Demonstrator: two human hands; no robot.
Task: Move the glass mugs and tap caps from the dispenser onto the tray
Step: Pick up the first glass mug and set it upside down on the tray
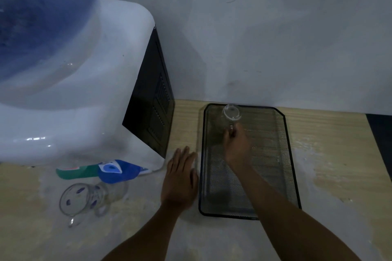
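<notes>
A black mesh tray [280, 154] lies on the wooden table to the right of the white water dispenser [80, 95]. My right hand [236, 148] reaches over the tray and grips the handle of a clear glass mug [231, 112] at the tray's far end. Flat on the table against the tray's left edge rests my left hand [180, 178], fingers together and holding nothing. A second glass mug [82, 199] with blue spots sits below the dispenser's front. Above it are a blue tap cap [118, 170] and a green tap cap [74, 172].
A blue water bottle [38, 17] tops the dispenser at the upper left. The dispenser's black side panel [152, 99] stands close to the tray's left far corner. A grey wall runs behind the table. The table's right end [379, 133] meets a dark edge.
</notes>
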